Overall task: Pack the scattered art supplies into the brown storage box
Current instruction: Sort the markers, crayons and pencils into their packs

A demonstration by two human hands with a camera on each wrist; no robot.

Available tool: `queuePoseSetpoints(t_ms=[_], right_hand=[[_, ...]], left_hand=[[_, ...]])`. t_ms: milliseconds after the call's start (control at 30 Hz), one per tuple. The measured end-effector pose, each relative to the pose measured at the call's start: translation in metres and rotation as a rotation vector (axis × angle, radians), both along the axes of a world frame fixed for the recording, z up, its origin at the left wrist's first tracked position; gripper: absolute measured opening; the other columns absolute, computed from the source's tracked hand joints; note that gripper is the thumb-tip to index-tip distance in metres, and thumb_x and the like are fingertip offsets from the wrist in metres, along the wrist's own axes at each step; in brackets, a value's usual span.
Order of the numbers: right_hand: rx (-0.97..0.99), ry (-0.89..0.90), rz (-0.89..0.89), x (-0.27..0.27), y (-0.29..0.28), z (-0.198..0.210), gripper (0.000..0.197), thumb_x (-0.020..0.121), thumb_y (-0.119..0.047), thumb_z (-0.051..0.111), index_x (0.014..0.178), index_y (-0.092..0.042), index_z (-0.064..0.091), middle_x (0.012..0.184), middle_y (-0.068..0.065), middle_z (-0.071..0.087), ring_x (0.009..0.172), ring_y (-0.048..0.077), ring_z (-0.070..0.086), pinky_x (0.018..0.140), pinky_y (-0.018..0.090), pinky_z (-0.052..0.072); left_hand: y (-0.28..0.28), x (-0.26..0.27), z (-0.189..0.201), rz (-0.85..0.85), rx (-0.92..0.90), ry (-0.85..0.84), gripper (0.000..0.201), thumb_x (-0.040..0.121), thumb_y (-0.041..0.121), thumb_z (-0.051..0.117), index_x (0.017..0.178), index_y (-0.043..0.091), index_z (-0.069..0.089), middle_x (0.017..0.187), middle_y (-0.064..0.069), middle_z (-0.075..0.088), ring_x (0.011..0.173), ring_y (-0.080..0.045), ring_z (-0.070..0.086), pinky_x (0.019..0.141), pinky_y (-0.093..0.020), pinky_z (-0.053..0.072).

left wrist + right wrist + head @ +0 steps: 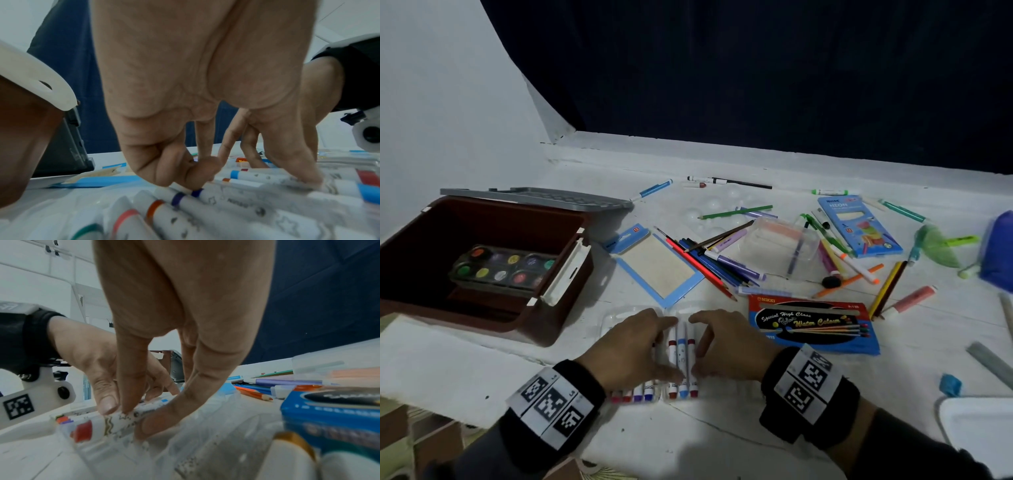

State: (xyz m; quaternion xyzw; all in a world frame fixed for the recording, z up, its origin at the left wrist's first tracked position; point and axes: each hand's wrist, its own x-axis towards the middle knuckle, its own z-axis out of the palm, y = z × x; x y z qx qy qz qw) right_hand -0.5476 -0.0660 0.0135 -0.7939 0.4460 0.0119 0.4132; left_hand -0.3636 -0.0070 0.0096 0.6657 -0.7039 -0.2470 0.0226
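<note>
Both hands rest on a row of white markers [681,363] in a clear tray at the near table edge. Left hand [631,346] fingers curl onto the markers; right hand [726,342] pinches one marker between thumb and fingers. Brown box [482,260] stands open, far left, paint palette [503,267] inside.

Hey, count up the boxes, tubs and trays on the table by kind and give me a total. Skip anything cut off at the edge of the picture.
Brown storage box: 1
Clear plastic tub: 1
Clear marker tray: 1
Blue printed cardboard boxes: 2
Total: 5
</note>
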Motion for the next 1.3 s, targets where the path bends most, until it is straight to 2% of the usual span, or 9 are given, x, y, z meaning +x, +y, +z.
queuePoseSetpoints(t_ms=[100,233,300,533,767,900,1067,1167,1300], right_hand=[[-0.077,0.030,0.050,0.003,0.002,0.003,0.054,0.079,-0.020,0.077,0.128,-0.011,0.055,0.120,0.005,0.062,0.102,0.017,0.055,0.081,0.023,0.039],[-0.160,0.068,0.078,0.009,0.001,-0.002,0.053,0.076,-0.032,0.079,0.121,-0.015,0.057,0.118,0.005,0.064,0.107,0.022,0.060,0.095,0.040,0.049],[-0.215,0.108,0.101,0.011,0.001,-0.006,0.053,0.077,-0.035,0.078,0.121,-0.016,0.056,0.118,0.004,0.064,0.109,0.023,0.060,0.095,0.041,0.050],[-0.430,0.178,0.145,0.017,0.006,-0.010,0.038,0.088,-0.037,0.065,0.117,-0.015,0.053,0.113,0.006,0.064,0.101,0.023,0.063,0.086,0.035,0.050],[-0.427,0.228,0.184,0.017,0.001,-0.013,0.035,0.084,-0.044,0.065,0.108,-0.018,0.062,0.107,0.004,0.067,0.094,0.024,0.066,0.078,0.035,0.051],[-0.424,0.173,0.177,0.008,-0.001,-0.010,0.038,0.082,-0.048,0.067,0.109,-0.023,0.059,0.104,0.000,0.067,0.095,0.022,0.065,0.078,0.034,0.051],[-0.481,0.003,-0.027,-0.020,-0.023,0.015,0.028,0.087,-0.037,0.064,0.112,-0.026,0.059,0.088,-0.008,0.063,0.080,0.011,0.060,0.074,0.031,0.053],[-0.619,0.060,-0.112,-0.041,-0.057,0.026,0.025,0.090,-0.036,0.059,0.112,-0.024,0.059,0.096,-0.003,0.061,0.089,0.015,0.059,0.079,0.038,0.055],[-0.772,0.200,-0.158,-0.077,-0.103,0.027,0.040,0.087,-0.038,0.060,0.123,-0.020,0.056,0.119,0.004,0.058,0.113,0.025,0.049,0.094,0.040,0.047]], left_hand=[[-0.002,0.000,-0.001,-0.001,-0.024,-0.019,0.083,0.068,0.063,0.078,0.140,0.035,0.044,0.108,0.016,0.047,0.100,-0.006,0.047,0.090,-0.020,0.041],[-0.004,-0.003,0.002,-0.003,-0.023,-0.018,0.075,0.066,0.059,0.082,0.131,0.039,0.049,0.109,0.016,0.051,0.100,-0.007,0.051,0.091,-0.023,0.046],[-0.005,-0.007,0.006,-0.008,-0.018,-0.054,0.073,0.066,0.056,0.084,0.128,0.038,0.050,0.111,0.012,0.054,0.101,-0.010,0.054,0.091,-0.025,0.048],[-0.014,-0.011,0.009,-0.080,0.015,-0.194,0.073,0.064,0.065,0.078,0.127,0.038,0.053,0.111,0.012,0.052,0.100,-0.010,0.054,0.079,-0.024,0.041],[-0.018,-0.015,0.011,-0.086,0.012,-0.252,0.067,0.059,0.066,0.080,0.116,0.038,0.059,0.103,0.013,0.047,0.090,-0.009,0.053,0.069,-0.022,0.035],[-0.018,-0.016,0.012,-0.084,0.031,-0.263,0.072,0.060,0.065,0.081,0.120,0.035,0.057,0.108,0.010,0.045,0.093,-0.011,0.053,0.073,-0.024,0.042],[-0.021,-0.019,0.014,-0.059,0.064,-0.240,0.075,0.059,0.060,0.085,0.122,0.032,0.056,0.112,0.010,0.045,0.100,-0.011,0.048,0.081,-0.026,0.046],[-0.023,-0.020,0.016,-0.065,0.084,-0.243,0.072,0.061,0.059,0.084,0.122,0.032,0.057,0.113,0.012,0.047,0.103,-0.009,0.048,0.088,-0.026,0.046],[-0.023,-0.021,0.020,-0.027,0.087,-0.224,0.064,0.066,0.054,0.084,0.121,0.031,0.060,0.114,0.013,0.049,0.104,-0.008,0.049,0.090,-0.025,0.045]])
